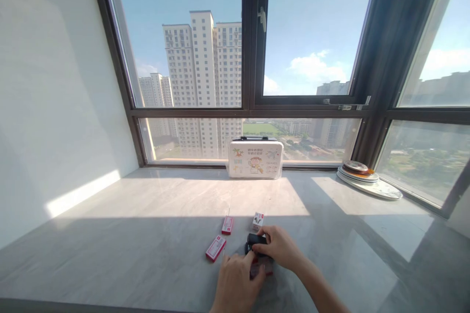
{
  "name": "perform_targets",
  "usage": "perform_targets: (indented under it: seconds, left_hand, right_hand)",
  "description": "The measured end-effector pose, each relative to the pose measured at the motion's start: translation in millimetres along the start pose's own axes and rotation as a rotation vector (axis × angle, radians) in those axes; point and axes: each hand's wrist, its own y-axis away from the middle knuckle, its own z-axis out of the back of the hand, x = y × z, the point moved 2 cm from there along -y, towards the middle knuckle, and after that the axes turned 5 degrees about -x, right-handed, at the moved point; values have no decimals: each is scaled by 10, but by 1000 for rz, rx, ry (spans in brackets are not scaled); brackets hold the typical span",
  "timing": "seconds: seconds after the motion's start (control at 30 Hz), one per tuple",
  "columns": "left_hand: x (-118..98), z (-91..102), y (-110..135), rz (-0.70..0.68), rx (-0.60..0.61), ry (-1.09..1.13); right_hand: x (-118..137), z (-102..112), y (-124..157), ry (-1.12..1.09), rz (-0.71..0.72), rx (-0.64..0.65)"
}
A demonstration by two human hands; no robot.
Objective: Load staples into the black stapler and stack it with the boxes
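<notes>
My right hand point(281, 249) is closed around a small black stapler point(257, 239), partly covered by the fingers. My left hand point(238, 279) reaches in from the lower left with bent fingers, gripping the near side of the same stapler. Under and beside the hands lies a red box point(269, 267), mostly hidden. To the left rest two small red-and-white boxes, a nearer box point(216, 248) and a farther box point(227, 225). Just beyond the right hand stands a small white box point(258, 220) with a dark picture on it.
A white case point(256, 160) with cartoon prints and a black handle stands upright against the window. Stacked plates point(362, 178) sit at the right by the window corner. The grey marble-look sill point(139, 254) meets a white wall point(55, 107) on the left.
</notes>
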Motion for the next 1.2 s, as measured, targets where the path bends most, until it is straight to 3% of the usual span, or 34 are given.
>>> perform_targets:
  seconds: [0.2, 0.5, 0.8, 0.9, 1.0, 1.2]
  left_hand:
    - [-54, 33, -122, -180, -3, 65]
    - [681, 340, -223, -33, -207, -57]
    - [1074, 97, -383, -55, -37, 231]
    - [1100, -19, -422, -89, 21, 193]
    - [1037, -139, -443, -121, 6, 84]
    - [696, -396, -535, -106, -82, 17]
  right_hand:
    - [-117, 191, 78, 125, -55, -67]
    - [-220, 253, 127, 136, -93, -66]
    - [-221, 249, 148, 163, -81, -65]
    - [-186, 261, 163, 160, -77, -76]
    - [-130, 293, 190, 143, -67, -86]
    - [-159, 285, 313, -30, -99, 11]
